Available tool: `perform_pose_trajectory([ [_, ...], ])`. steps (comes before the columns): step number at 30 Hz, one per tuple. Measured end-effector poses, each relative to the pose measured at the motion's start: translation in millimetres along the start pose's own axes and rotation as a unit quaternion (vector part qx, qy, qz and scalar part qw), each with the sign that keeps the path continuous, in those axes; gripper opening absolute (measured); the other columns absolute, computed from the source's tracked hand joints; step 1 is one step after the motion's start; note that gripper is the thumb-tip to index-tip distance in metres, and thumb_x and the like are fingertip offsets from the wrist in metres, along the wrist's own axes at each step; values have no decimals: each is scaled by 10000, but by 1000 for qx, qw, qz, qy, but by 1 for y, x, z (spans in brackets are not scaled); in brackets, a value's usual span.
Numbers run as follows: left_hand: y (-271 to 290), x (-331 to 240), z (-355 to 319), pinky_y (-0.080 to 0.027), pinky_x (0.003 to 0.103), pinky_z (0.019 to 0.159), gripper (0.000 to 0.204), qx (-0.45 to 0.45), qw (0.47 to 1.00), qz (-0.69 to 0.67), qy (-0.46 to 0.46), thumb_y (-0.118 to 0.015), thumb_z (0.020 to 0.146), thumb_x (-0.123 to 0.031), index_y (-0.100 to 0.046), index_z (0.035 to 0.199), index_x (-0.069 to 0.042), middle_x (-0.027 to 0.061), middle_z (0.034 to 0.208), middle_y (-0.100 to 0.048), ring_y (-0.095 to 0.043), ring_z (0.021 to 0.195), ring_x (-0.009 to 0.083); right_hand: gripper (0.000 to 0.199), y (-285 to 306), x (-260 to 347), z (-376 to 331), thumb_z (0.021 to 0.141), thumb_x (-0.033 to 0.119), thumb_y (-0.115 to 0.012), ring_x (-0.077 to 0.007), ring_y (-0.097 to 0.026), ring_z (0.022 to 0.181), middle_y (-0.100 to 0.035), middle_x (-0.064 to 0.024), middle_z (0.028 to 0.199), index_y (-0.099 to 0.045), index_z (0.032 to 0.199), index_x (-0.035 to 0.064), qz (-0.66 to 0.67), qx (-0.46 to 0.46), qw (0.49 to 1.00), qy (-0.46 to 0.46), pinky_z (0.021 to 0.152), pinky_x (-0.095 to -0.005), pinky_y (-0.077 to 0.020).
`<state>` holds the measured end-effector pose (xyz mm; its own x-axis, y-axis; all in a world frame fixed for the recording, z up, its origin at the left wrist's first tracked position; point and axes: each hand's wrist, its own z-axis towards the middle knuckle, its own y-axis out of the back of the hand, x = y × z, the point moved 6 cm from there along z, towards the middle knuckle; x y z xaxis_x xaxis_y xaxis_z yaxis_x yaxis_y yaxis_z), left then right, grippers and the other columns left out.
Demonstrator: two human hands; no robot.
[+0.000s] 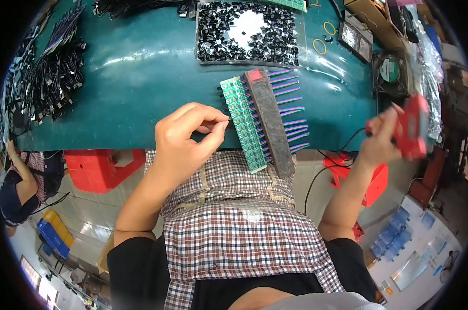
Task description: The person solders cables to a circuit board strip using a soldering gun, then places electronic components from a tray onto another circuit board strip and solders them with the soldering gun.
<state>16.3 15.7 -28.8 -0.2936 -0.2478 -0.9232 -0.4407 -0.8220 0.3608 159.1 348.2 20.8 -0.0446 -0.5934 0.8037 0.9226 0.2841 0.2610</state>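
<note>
My left hand (190, 137) is closed in a pinch at the left edge of a green circuit board panel (240, 111). A small dark piece shows at its fingertips, possibly a connector; its kind I cannot make out. A long dark bar (269, 116) with a red end lies across the thin coloured wires (294, 109) that run from the panel's right side. Panel and bar overhang the table's front edge. Off to the right, away from the board, my right hand (382, 137) is wrapped round a red corded hand tool (412, 126), both smeared by motion.
Behind the board sits a clear tray (249, 62) of small black connectors. Bundles of black cables (56, 82) lie at the left. At the right stand a fan (391, 72) and a metal box (355, 40). Red stools (102, 169) are below the green table (136, 88); a black cord (310, 188) hangs down.
</note>
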Motion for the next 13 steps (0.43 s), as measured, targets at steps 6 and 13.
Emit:
perform_pose_trajectory([
  [6, -1, 3, -8, -593, 267, 652, 87, -1, 1000, 2, 21, -726, 798, 25, -712, 876, -10, 78, 846, -710, -711, 730, 156, 167, -13, -28, -11, 928, 58, -678, -54, -454, 480, -595, -27, 733, -665, 1072, -24, -2, 42, 997, -69, 434, -228, -366],
  [13, -6, 4, -7, -572, 257, 644, 99, 9, 1000, -5, -1, -748, 788, -17, -701, 875, -33, 66, 837, -706, -704, 709, 155, 238, -3, -7, -32, 933, 35, -666, -65, -448, 489, -602, -58, 738, -649, 1146, -72, 34, 128, 981, -143, 469, -234, -379],
])
